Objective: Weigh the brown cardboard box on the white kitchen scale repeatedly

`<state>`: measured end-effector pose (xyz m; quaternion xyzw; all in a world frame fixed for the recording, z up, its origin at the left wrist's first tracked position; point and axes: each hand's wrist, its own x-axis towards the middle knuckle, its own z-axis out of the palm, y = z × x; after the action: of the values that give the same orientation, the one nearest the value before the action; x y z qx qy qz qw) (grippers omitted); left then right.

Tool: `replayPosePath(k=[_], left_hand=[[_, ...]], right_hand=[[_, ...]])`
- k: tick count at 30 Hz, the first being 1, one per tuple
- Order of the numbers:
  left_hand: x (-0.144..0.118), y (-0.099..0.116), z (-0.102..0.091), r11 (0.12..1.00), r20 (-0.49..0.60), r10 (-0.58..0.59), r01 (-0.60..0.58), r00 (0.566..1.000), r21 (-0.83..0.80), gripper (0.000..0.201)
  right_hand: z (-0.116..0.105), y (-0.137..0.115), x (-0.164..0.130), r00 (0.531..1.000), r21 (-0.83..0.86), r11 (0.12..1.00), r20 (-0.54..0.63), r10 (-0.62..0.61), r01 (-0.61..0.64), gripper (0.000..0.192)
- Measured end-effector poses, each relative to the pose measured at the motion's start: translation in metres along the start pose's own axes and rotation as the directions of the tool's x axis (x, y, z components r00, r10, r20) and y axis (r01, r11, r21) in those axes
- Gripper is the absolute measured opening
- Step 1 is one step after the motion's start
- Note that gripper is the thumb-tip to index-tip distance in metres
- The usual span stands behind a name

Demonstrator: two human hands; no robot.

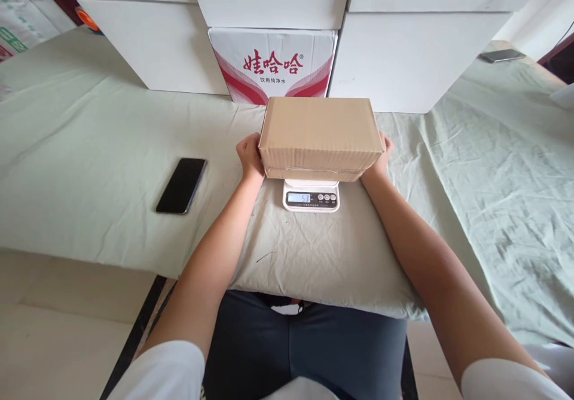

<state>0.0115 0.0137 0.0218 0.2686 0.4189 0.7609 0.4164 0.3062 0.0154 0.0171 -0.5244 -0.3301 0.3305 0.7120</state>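
A closed brown cardboard box (320,125) rests on or just over a small white digital kitchen scale (311,205), covering most of its platform. The scale's lit display seems to read 53, with several round buttons beside it. Against the box's left end is my left hand (250,153), its fingers curled and partly hidden behind the cardboard. My right hand (382,153) is at the opposite end, mostly hidden by the box, with bent fingers showing at the edge. Between them the two hands hold the box level.
Stacked white cartons (390,59) stand behind the box, including a red-and-white printed carton (278,68). A black smartphone (182,186) lies to the left on the pale green cloth (89,167). Another dark phone-like object (501,56) lies at the far right.
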Motion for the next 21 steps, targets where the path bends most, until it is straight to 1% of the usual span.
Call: replayPosePath(k=[6,10,12,17,21], left_hand=[[0.000,0.000,-0.001,1.000,-0.002,-0.019,0.019,1.000,-0.005,0.070],[0.000,0.000,0.000,1.000,0.015,-0.022,0.022,1.000,-0.014,0.068],[-0.001,0.002,0.001,1.000,0.007,-0.025,0.025,1.000,-0.016,0.069],[-0.002,0.003,0.003,1.000,-0.004,-0.025,0.025,1.000,-0.010,0.073],[-0.001,0.003,0.003,0.999,-0.005,-0.033,0.033,0.999,0.001,0.073]], right_hand=[[-0.001,0.002,-0.001,1.000,0.000,1.000,-0.022,0.002,-0.002,0.052],[-0.001,0.001,-0.001,0.999,-0.027,1.000,0.038,-0.004,0.005,0.052],[-0.001,0.001,-0.001,0.998,-0.036,0.999,0.058,-0.004,0.006,0.051],[-0.001,-0.001,-0.002,0.998,-0.021,0.999,0.045,0.045,-0.044,0.050],[0.002,-0.009,-0.008,0.998,0.002,0.999,0.023,0.054,-0.054,0.049]])
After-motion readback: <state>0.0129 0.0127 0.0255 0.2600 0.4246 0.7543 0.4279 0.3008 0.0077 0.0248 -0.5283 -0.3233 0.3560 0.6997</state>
